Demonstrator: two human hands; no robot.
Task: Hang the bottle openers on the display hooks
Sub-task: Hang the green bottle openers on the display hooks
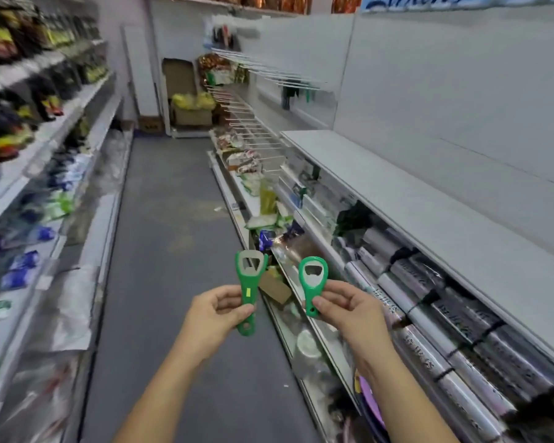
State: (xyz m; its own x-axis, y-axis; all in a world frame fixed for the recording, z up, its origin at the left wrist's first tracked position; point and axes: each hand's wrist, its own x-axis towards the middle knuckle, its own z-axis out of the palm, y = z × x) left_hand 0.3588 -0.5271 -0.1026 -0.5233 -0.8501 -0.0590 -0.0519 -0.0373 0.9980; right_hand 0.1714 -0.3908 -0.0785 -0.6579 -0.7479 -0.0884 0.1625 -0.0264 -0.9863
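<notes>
Hands sit low at six o'clock. The left hand (215,314) pinches the handle of the left opener (249,282) between thumb and curled fingers, and the right hand (349,310) pinches the right opener (313,281) near its tail in the same way; both heads point up toward twelve, the two tools apart and touching nothing else. Each is green plastic with a metal plate set in the head, so I judge them light, stiff, smooth enough to slip a little and hard to damage. Each has a small hole at the tail and a wide mouth at the head; whichever goes over a peg, the fingers should sit at the other end and leave that opening free; a light pinch on the flat faces looks enough.

Grey floor (173,219) runs up the aisle toward twelve; near the right hand, from three to five o'clock, a shelf (429,212) overhangs rolls (445,314) of wrapped foil or film; stocked shelves (87,100) fill nine o'clock, blurred. Further on, at twelve to one o'clock, rows of white hooks (247,129) stick out from the right-hand wall, well apart from the hands, many bare. On the upper row hang a few dark and green things (289,95), perhaps more openers, though blur hides their shape; a cardboard box (192,115) stands at the aisle's end.
</notes>
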